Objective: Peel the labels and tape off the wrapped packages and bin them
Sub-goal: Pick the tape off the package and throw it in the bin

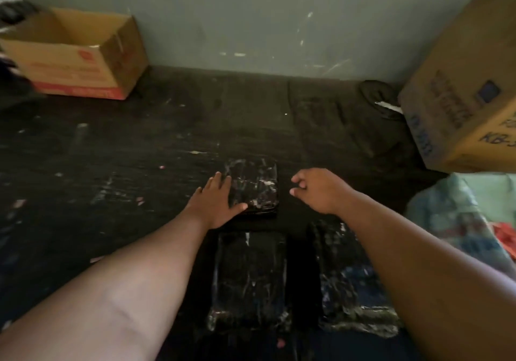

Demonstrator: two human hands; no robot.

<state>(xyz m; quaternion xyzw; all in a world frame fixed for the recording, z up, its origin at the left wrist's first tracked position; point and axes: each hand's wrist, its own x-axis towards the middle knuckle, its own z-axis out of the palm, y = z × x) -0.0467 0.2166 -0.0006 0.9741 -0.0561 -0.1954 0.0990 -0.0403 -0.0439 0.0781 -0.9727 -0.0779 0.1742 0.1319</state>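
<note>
Item: small dark film-wrapped rectangular package [257, 187] on black floor [111, 143], left hand [215, 201] flat and spread on its edge, right hand [318, 190] loosely curled, empty, just beside; risk: glossy wrap sliding, tape tearing short.

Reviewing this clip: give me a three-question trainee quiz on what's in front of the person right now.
1. True or false: the left hand lies flat on the far package.
2. How many wrapped packages are visible: A two, B three, C five?
3. Which cardboard box is open-topped, the left box or the right box?

Key: 1 true. 2 B: the far one, plus the near-left package and near-right package. 3 the left box.
</note>
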